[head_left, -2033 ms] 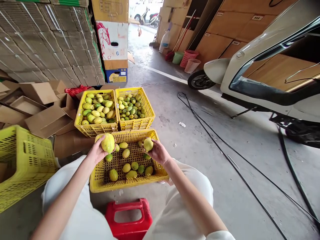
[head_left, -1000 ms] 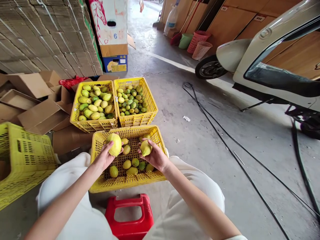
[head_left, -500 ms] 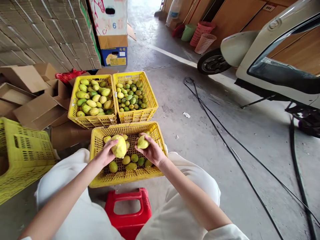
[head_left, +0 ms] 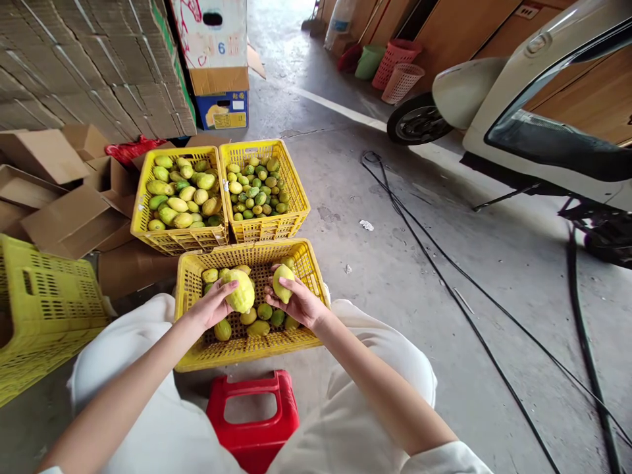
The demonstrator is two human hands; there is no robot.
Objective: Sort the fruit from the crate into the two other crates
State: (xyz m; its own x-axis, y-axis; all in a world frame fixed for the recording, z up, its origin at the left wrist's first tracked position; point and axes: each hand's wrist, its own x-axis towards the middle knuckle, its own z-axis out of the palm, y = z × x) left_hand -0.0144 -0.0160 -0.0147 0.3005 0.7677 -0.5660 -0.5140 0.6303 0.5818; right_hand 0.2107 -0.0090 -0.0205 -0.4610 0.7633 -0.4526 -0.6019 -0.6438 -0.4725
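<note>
My left hand (head_left: 217,304) is closed around a large, bumpy, pale yellow lemon (head_left: 241,293). In my right hand (head_left: 299,304) is a smaller yellow lemon (head_left: 283,283), its pointed end turned downward. Both fruits are held above a yellow plastic crate (head_left: 212,359) that stands between my knees. Several more yellow and green lemons (head_left: 258,328) lie on the crate's bottom; my hands hide part of them.
Beyond stand two yellow crates, one with larger fruits (head_left: 182,220), one with smaller, greener ones (head_left: 257,192). A red stool (head_left: 251,421) is below me. Cartons (head_left: 74,217) and another crate (head_left: 54,289) lie left. Black cables (head_left: 434,263) and a scooter (head_left: 494,112) are right.
The lemon in my right hand has turned from lying sideways to more upright. The large lemon in my left hand has turned and shifted slightly right.
</note>
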